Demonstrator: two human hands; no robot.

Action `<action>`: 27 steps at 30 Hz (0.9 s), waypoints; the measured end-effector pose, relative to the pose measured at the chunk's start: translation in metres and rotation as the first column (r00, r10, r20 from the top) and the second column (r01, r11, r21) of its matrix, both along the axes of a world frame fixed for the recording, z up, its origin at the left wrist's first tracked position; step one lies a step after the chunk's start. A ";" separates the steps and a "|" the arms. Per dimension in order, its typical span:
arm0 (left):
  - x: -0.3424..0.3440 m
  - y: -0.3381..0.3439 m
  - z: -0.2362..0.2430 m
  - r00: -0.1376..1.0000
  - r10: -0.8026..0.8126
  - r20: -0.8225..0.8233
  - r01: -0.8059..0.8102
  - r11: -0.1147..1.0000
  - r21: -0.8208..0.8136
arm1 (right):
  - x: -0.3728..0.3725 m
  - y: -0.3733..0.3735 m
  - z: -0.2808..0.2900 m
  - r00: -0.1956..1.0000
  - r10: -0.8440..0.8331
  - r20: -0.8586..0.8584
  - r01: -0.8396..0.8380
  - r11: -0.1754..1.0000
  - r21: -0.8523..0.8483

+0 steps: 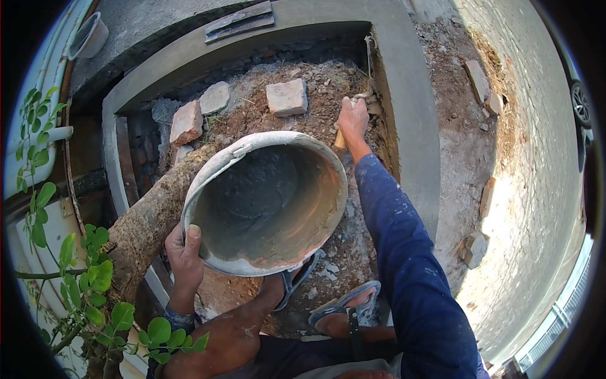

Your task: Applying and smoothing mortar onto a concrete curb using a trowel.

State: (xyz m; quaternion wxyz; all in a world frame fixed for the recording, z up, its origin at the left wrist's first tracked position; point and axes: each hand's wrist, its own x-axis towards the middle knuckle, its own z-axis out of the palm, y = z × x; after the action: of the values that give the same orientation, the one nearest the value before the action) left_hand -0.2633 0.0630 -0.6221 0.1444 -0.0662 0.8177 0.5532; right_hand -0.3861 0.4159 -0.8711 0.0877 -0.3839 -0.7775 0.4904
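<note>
My left hand (185,252) grips the near-left rim of a wide round mortar tub (297,215), thumb over the edge. The tub is tilted, its mouth toward me, with wet grey mortar (252,189) smeared inside and pooled at the bottom. Beyond the tub, my right hand (353,120) is closed around the wooden handle (340,139) of what looks like a trowel. Its metal end meets the inner face of the plastered right wall (390,120), where wet mortar shows; the blade is mostly hidden.
Broken bricks (287,98) lie on the rubble soil inside the low plastered wall. A tree trunk (151,215) with leafy twigs stands at the left. A thin pipe (369,57) rises in the far-right corner. A white bucket (89,36) sits far left; paving (536,189) runs along the right.
</note>
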 end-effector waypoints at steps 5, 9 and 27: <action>-0.001 0.004 -0.002 1.000 -0.009 -0.009 0.009 1.000 0.014 | -0.029 0.029 0.006 0.996 -0.077 -0.048 0.056 0.938 -0.343; -0.002 0.005 -0.003 1.000 -0.020 0.005 0.020 0.999 0.029 | -0.007 0.023 0.000 0.991 -0.130 -0.024 0.098 0.850 -0.518; 0.002 0.004 -0.003 0.999 -0.014 0.030 0.012 0.999 0.052 | -0.076 0.167 0.189 0.569 0.401 0.718 -0.667 -0.287 0.688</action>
State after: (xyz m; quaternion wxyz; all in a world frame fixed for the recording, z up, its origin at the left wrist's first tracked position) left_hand -0.2614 0.0673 -0.6252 0.1621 -0.0654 0.8013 0.5721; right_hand -0.4626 0.5827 -0.6821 0.0052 0.1354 -0.9650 -0.2245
